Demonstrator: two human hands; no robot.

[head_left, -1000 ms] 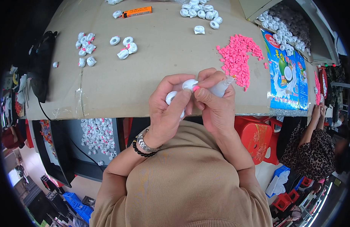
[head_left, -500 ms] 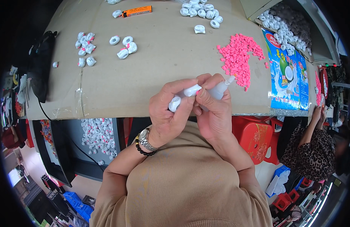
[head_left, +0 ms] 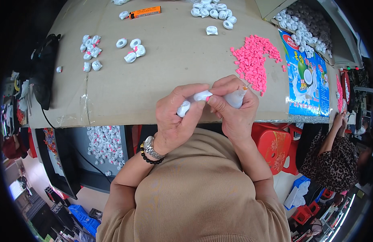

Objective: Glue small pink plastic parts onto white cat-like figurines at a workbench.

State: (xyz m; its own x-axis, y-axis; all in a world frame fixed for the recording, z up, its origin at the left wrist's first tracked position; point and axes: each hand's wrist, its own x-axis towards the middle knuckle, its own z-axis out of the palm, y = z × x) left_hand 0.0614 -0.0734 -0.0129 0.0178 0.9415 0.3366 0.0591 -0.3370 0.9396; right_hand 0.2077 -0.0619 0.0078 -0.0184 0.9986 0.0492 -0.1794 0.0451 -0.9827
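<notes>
Above the table's near edge, my left hand [head_left: 172, 115] is closed, its thumb and forefinger pinching a small white plastic part [head_left: 202, 95]. A second white part [head_left: 183, 108] rests lower in the same hand, against the curled fingers. My right hand [head_left: 239, 117] wraps round a translucent white squeeze bottle [head_left: 235, 98] with an orange bit near its thin tip. Its thumb and forefinger also press at the end of the white part, where a tiny pink piece [head_left: 208, 98] shows. Beyond the right hand lies a heap of small pink pieces [head_left: 251, 60].
White parts with pink bits [head_left: 89, 50] lie in groups at the left; more white parts [head_left: 210, 10] sit at the back. Nearby are an orange tube [head_left: 145, 12], a blue printed sheet [head_left: 309, 80], an open drawer [head_left: 79, 161] and a red stool [head_left: 271, 147]. A person [head_left: 332, 157] works at right.
My right hand has turned and shifted slightly right, and the bottle's tip now points more away from me. The left hand has moved a little left, still holding the white parts.
</notes>
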